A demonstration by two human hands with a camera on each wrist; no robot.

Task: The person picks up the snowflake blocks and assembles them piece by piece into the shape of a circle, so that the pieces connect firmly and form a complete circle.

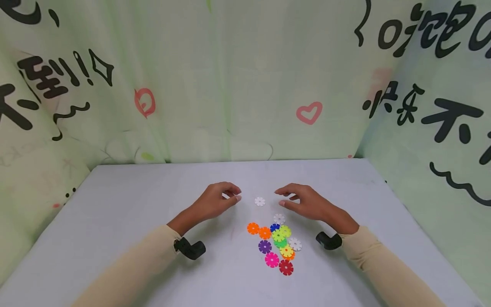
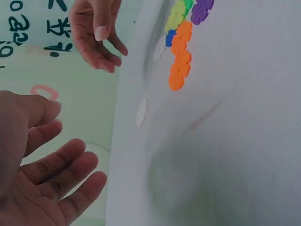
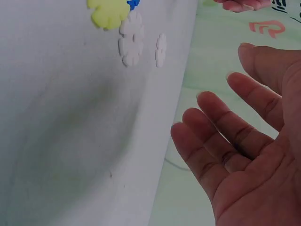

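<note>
Both hands hover over the white table with nothing in them. My left hand (image 1: 216,200) is at the left of a lone white flower-shaped disc (image 1: 260,201), fingers loosely bent. Opposite it, on the right side of that disc, is my right hand (image 1: 307,202), its fingers relaxed and apart from the thumb. Nearer to me lies a loose cluster of notched plastic discs: another white disc (image 1: 279,218), orange discs (image 1: 253,228), a blue disc (image 1: 274,227), a purple disc (image 1: 264,246), a pink disc (image 1: 272,259) and a red disc (image 1: 286,267). Yellow-green discs (image 1: 278,235) overlap a green one.
The white table (image 1: 134,204) ends at a pale green curtain (image 1: 253,85) with black writing and red hearts, which also hangs along both sides. A black wrist camera (image 1: 189,248) sits on my left wrist and a second black camera (image 1: 328,241) on my right.
</note>
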